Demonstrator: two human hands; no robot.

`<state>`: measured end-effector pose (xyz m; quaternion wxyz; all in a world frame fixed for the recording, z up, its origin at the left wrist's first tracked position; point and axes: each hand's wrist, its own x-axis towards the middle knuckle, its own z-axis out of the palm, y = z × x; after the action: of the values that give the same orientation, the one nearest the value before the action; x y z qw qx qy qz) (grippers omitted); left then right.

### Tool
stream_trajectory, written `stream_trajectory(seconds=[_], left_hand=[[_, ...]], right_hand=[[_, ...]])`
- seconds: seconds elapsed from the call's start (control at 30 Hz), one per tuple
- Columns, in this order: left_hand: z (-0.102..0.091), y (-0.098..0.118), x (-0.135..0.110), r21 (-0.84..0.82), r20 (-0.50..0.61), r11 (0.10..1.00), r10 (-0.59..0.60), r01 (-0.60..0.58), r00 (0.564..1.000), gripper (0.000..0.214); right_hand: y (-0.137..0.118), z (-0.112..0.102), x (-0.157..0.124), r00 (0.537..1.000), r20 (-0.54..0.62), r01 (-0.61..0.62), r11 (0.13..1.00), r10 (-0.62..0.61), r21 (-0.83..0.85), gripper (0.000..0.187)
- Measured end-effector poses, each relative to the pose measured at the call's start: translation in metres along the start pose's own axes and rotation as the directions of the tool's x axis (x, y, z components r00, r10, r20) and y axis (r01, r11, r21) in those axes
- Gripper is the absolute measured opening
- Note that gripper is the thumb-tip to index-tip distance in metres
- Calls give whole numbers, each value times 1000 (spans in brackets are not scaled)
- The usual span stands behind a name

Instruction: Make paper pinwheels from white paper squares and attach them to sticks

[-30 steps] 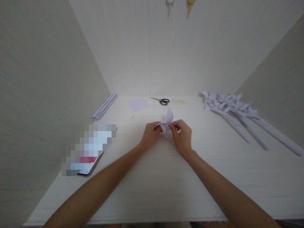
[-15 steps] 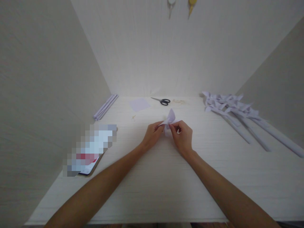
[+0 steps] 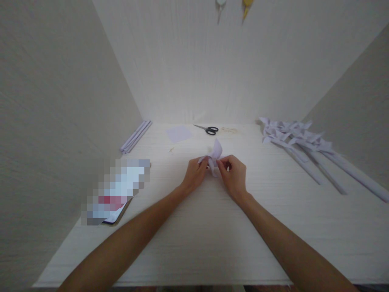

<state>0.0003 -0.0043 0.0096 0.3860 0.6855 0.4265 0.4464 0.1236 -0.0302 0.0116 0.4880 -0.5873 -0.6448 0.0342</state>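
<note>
A small folded piece of pale lilac paper is held between both hands over the middle of the white table. My left hand pinches its left side with closed fingers. My right hand pinches its right side, thumb and fingertips pressed together. One flap of the paper sticks up above the fingers; its lower part is hidden between the hands.
Black-handled scissors and a flat lilac paper square lie at the back. Rolled paper sticks rest by the left wall. Several finished paper pinwheels on sticks lie at the right. A blurred flat object sits at the left.
The hands have shifted slightly and the paper's folds have been worked; the upright flap has turned a little. Nothing else on the table has moved.
</note>
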Motion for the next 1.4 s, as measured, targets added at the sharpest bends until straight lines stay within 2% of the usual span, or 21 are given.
stream_trajectory(seconds=[0.53, 1.0, 1.4], left_hand=[[-1, 3, 0, 2, 1, 1000, 2, -2, 1000, 36], [0, 1, 1, 18, -1, 1000, 17, -17, 1000, 36], [-1, 5, -1, -65, 36, 998, 27, -25, 999, 32]], right_hand=[[0, 0, -1, 999, -37, -6, 1000, 6, -3, 13], [2, 1, -2, 999, -24, 25, 999, -25, -20, 15], [1, 0, -1, 1000, -5, 24, 999, -24, -31, 14]])
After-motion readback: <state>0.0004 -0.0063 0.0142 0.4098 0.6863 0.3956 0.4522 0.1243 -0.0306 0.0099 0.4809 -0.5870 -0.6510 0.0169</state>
